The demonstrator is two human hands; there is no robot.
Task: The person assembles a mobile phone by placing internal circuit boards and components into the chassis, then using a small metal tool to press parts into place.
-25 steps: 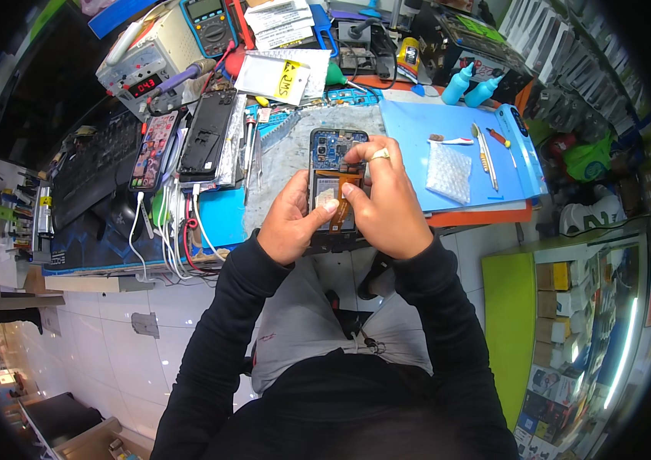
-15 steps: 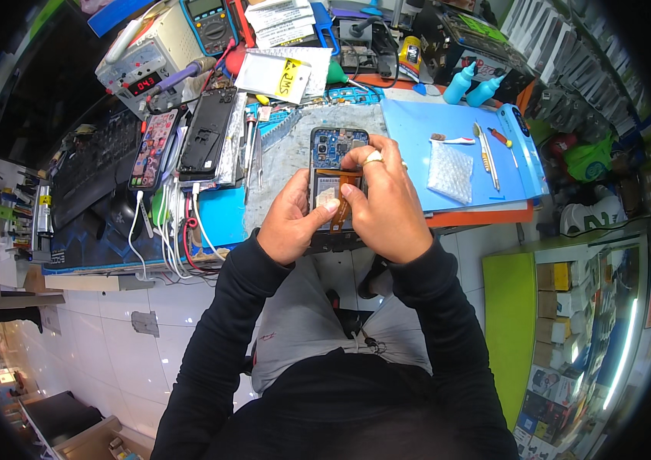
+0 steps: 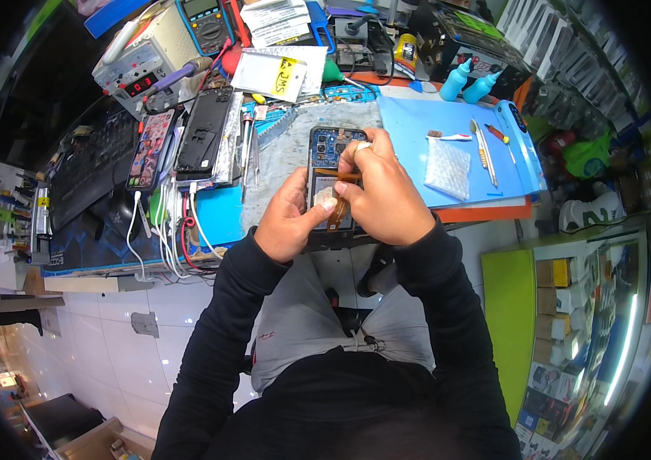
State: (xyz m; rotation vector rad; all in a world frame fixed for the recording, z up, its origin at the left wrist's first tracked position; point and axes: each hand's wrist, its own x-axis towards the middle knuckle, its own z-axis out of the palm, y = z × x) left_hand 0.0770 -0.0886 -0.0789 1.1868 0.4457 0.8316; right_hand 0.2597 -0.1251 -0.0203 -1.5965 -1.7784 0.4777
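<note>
An opened phone point(image 3: 325, 149) lies between my hands at the front edge of the bench, its blue circuit board bare at the top and a battery below. My left hand point(image 3: 285, 221) grips its left side, with the thumb over a pale sticker point(image 3: 325, 198) on the battery. An orange-brown flex cable point(image 3: 336, 219) runs across the board's lower edge and down over the battery. My right hand point(image 3: 388, 188), wearing a ring, is closed over the phone's right side. Its thumb and curled index finger pinch the cable near the board; the fingertip contact is partly hidden.
On the left, two phones point(image 3: 152, 149) point(image 3: 204, 134) lie by white cables and a power supply point(image 3: 137, 65). To the right, a blue mat point(image 3: 409, 126) holds bubble wrap point(image 3: 448, 167), a brush and a screwdriver point(image 3: 498, 133). Two blue bottles point(image 3: 457, 79) stand behind it.
My right index finger and thumb have shifted slightly left and closer together at the flex cable. My left hand keeps its grip on the phone. The whole view has moved a little.
</note>
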